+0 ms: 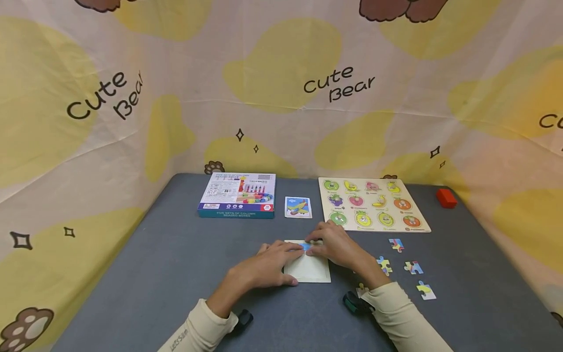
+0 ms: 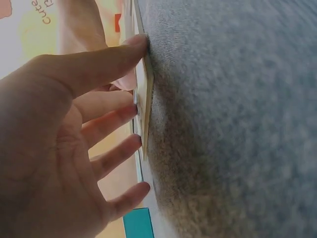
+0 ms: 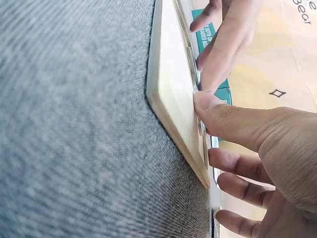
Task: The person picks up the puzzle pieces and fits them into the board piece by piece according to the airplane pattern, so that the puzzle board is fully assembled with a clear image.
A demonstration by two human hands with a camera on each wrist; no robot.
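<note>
A small pale wooden puzzle tray (image 1: 309, 270) lies flat on the table, with blue puzzle pieces (image 1: 304, 246) along its far side. My left hand (image 1: 268, 264) rests at the tray's left side, its thumb (image 2: 133, 43) touching the near edge and its fairly straight fingers reaching the pieces. From the right, my right hand (image 1: 337, 247) presses the pieces with its thumb (image 3: 210, 105), while its other fingers extend over the tray's far right side. My fingers partly hide the pieces, so their exact fit cannot be told.
Several loose jigsaw pieces (image 1: 413, 267) lie right of the tray, some partly behind my right forearm. Further back are a boxed bead set (image 1: 237, 195), an airplane picture card (image 1: 298, 208), a fruit board (image 1: 374, 204) and a red block (image 1: 446, 198). A printed cloth hangs behind.
</note>
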